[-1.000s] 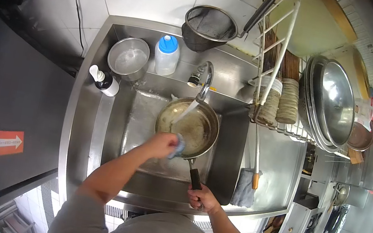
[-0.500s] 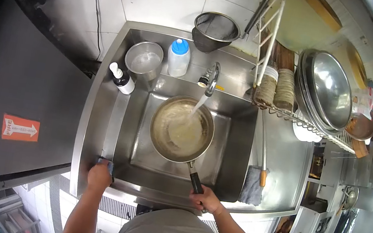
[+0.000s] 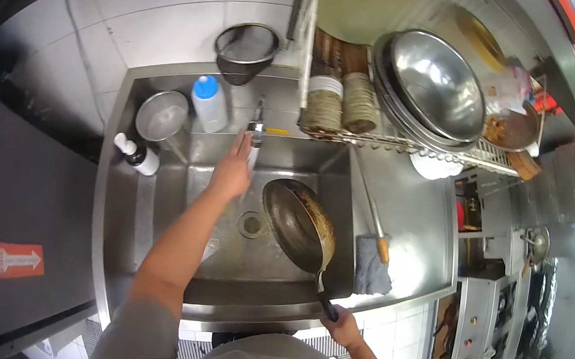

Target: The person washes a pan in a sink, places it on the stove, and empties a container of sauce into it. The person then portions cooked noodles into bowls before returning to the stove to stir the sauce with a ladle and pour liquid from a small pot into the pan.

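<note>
Frying pan (image 3: 291, 224) is slanting over sink (image 3: 241, 272), right hand (image 3: 343, 327) clamping handle (image 3: 327, 305), 5 o'clock; left hand (image 3: 231, 172) is sitting at faucet (image 3: 256, 129), 12 o'clock, finger grip unclear.

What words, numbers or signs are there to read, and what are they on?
Orange sign on the dark grey panel: a white arrow pointing right; its letters are too blurred to read.
White label on the pump bottle: no readable print.
I can't read any other words or numbers.
</note>
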### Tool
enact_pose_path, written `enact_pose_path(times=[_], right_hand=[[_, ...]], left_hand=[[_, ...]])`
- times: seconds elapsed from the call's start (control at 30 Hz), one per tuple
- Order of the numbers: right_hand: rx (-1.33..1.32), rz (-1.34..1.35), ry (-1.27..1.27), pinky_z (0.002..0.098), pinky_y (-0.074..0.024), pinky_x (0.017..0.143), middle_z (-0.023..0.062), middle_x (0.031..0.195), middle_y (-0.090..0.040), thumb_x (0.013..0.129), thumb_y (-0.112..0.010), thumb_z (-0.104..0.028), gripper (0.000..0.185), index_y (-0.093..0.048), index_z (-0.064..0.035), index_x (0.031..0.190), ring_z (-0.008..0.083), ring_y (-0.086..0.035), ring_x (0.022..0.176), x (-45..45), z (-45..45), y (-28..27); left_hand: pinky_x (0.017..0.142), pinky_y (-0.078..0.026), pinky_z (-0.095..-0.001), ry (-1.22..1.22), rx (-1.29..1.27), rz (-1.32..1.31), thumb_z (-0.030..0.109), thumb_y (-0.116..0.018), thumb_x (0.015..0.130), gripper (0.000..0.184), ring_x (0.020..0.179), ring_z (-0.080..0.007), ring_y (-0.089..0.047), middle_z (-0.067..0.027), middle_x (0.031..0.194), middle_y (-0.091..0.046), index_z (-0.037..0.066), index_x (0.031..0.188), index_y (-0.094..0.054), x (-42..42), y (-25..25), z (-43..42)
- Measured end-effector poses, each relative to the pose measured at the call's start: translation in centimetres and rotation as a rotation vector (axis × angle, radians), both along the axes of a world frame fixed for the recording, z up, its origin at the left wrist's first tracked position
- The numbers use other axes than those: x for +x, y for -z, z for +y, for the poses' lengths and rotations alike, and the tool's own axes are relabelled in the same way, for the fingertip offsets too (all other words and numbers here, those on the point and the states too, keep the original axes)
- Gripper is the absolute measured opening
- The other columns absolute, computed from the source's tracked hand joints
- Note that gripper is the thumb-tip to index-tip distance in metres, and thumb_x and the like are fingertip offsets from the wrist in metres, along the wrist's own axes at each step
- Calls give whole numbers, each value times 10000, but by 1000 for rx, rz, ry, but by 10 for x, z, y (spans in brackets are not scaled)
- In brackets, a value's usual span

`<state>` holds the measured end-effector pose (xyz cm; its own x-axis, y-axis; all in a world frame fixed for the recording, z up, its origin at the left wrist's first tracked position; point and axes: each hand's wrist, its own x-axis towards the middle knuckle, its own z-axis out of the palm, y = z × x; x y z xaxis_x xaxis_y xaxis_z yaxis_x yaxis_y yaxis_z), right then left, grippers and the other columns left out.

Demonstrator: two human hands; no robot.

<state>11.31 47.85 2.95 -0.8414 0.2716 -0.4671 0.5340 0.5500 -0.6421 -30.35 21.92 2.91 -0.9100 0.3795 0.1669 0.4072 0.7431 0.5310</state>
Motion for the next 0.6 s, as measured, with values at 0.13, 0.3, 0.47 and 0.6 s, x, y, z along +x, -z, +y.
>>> enact_pose_path(times=[0.13,0.3,0.47,0.6], right_hand=[[-41,-63,118,366,-492,674,151,751,-625,856,-744,-192,319,-643,-11,1099,214,-580,688,35,-9,-33],[212,46,218,359,-485,615,122,696,-610,867,-735,-171,254,-658,-17,1053,220,-560,610,88,-11,-35],[-234,-59,481,271,-432,586,1,710,-595,863,-750,-139,200,-666,0,979,78,-507,655,159,-16,-70],[-322,-104,681,386,-491,667,123,766,-651,819,-729,-222,292,-662,-19,1018,214,-603,701,234,-20,-86]], left_hand=[[1054,-475,-446,174,-233,-158,61,-585,842,751,1293,-390,-530,-228,1565,-356,8,1534,-299,-50,20,53],[1035,-486,-447,139,-249,-12,102,-590,862,603,1193,-348,-615,-196,1435,-532,84,1452,-467,-39,27,83],[883,-530,-444,270,121,-232,223,-658,899,434,941,-365,-686,-140,961,-719,126,1314,-574,27,34,160],[883,-530,-440,431,160,-390,448,-749,848,579,998,-357,-686,-180,1058,-717,34,1235,-632,94,69,260]])
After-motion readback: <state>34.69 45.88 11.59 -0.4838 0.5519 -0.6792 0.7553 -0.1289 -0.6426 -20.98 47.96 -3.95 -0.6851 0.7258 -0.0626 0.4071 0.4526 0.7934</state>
